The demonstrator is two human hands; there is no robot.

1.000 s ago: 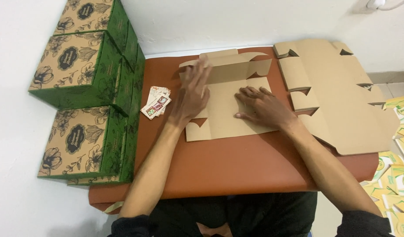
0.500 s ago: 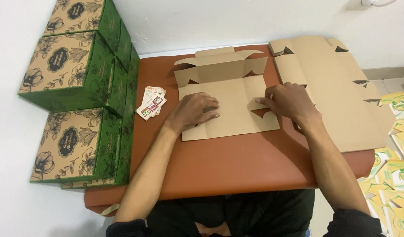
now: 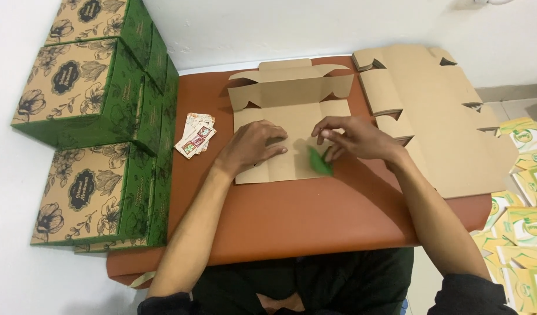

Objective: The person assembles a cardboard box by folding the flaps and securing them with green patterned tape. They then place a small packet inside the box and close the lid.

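Beside glossy green flowered boxes (image 3: 93, 76) and small cards (image 3: 195, 135), my left hand (image 3: 254, 146) presses flat and open on the matte brown cardboard sheet (image 3: 289, 125) mid-worktop (image 3: 291, 216), while my right hand (image 3: 353, 138) loosely pinches up its green-backed flap (image 3: 319, 161).

My hands work over a plain kraft-brown cardboard blank (image 3: 280, 143), its turned-up flap (image 3: 319, 161) showing green, on a rust-brown table (image 3: 291, 216). Green boxes (image 3: 99, 122) bear tan tops printed with dark floral patterns. Small cards (image 3: 195, 135) show red, green and white; yellow-green packets (image 3: 522, 192) lie beside a plain tan stack (image 3: 437, 111).
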